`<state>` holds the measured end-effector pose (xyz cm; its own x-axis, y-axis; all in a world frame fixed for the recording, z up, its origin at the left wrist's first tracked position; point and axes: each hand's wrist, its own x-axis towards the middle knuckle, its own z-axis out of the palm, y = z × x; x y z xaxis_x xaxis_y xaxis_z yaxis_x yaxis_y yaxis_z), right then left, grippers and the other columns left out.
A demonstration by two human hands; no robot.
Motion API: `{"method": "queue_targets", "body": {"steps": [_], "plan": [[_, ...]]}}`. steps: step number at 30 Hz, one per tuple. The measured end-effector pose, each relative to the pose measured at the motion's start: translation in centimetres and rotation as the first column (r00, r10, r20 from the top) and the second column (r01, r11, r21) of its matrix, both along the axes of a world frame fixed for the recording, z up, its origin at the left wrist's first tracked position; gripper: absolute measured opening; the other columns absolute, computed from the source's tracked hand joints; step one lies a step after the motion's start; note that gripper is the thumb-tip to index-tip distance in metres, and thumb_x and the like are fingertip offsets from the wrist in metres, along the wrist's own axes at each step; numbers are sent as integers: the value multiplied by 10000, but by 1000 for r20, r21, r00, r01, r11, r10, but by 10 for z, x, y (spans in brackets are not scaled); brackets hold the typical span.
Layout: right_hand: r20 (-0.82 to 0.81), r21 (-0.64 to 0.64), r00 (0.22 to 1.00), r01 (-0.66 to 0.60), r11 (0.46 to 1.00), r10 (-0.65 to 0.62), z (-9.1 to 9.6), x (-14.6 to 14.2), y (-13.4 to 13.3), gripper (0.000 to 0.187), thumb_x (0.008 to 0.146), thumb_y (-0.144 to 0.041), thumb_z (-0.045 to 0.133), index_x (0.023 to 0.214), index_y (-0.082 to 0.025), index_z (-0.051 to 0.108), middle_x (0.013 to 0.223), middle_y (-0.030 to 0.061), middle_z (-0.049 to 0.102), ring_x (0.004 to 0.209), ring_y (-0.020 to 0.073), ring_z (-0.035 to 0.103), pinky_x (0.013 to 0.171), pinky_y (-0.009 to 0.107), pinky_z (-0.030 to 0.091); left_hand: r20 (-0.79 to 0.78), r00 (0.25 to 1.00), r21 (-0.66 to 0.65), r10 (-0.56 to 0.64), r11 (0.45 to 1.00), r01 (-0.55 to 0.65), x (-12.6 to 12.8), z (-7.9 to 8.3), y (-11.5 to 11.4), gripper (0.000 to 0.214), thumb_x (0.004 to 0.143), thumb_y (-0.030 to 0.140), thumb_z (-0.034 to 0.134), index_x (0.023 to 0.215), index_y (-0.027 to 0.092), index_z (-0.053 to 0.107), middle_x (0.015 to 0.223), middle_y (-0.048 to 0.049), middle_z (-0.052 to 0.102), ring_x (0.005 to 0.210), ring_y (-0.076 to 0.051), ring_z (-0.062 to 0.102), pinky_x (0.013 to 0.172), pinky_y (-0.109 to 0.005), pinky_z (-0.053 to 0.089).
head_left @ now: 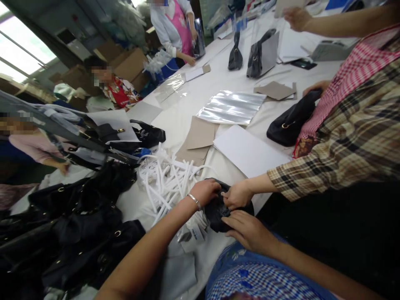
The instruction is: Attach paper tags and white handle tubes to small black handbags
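Observation:
A small black handbag (215, 214) lies at the table's near edge in front of me. My left hand (206, 191), with a silver bracelet on the wrist, grips the bag's far left edge with its fingers curled over it. My right hand (250, 233) holds the near right edge, fingers over the rim. Between my hands, a co-worker's hand (239, 194) with a plaid sleeve reaches in from the right and touches the bag at its opening. What those fingers hold is hidden. White cord-like strips (168, 179) lie in a tangle just left of the bag.
Black handbags (84, 225) are heaped at the left. White sheets (250, 150), brown card pieces (196, 137) and a shiny clear plastic sheet (233, 107) lie beyond my hands. The co-worker at the right holds another black bag (292, 118). Other people stand across the table.

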<state>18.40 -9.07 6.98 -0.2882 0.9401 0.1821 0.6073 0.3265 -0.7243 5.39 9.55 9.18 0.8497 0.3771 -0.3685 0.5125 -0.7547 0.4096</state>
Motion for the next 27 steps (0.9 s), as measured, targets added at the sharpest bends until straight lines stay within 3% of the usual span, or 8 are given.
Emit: {"method": "queue_targets", "body": {"steps": [6,12,13,15,17,20,24,27], "plan": [[-16,5,999,37,999,-37,6,2,2,293,868,-207,561,1153,-135,566,936,109,644,886,237,591,856,393,482,-13,998,-37,64,997,-65,19,-6,27,511,663,297,759,1117,239,532,936,-10,665,840,-184,629,702,-250,457],[-66,-34,996,56,998,-58,8,2,-2,279,866,-217,570,1138,-161,581,948,99,651,920,239,588,863,387,472,11,999,-162,-51,985,52,20,-15,26,208,689,330,726,859,222,675,865,-24,680,800,-195,629,693,-263,469],[-94,-67,993,71,995,-77,8,2,-2,258,867,-223,571,1118,-170,590,961,95,653,938,238,585,873,384,465,47,999,-170,-15,985,23,18,-14,25,168,722,329,691,853,224,686,870,-30,682,801,-194,630,708,-271,475],[-163,-164,977,113,980,-140,9,6,2,212,862,-245,581,1063,-184,609,994,85,656,971,237,580,887,375,453,175,967,-208,185,967,-148,8,-9,25,170,788,331,611,887,217,691,889,-44,689,808,-187,633,738,-284,489],[-237,-285,948,141,948,-212,11,13,11,191,848,-275,602,1021,-195,617,1011,69,658,973,234,582,879,360,450,286,834,-332,472,865,-375,-8,-2,26,228,825,346,556,948,194,673,887,-58,692,794,-174,642,742,-287,504],[-371,-442,875,127,888,-310,16,28,31,193,826,-309,624,989,-207,609,968,34,657,922,217,593,840,329,455,299,542,-547,785,607,-577,-39,3,15,282,827,381,549,963,152,639,835,-64,681,752,-159,649,687,-268,520],[-591,-566,695,5,824,-410,23,37,52,225,820,-343,631,990,-208,569,900,6,640,840,183,594,767,289,470,207,261,-656,943,332,-678,-68,-12,-35,325,811,449,555,860,134,619,765,-51,642,724,-147,633,598,-227,515],[-677,-595,584,-75,800,-449,28,30,57,252,815,-348,649,998,-212,542,910,1,632,830,160,590,765,271,473,140,176,-730,974,222,-647,-61,-31,-82,358,783,467,584,935,143,605,845,-62,635,732,-150,622,558,-227,516]]}}
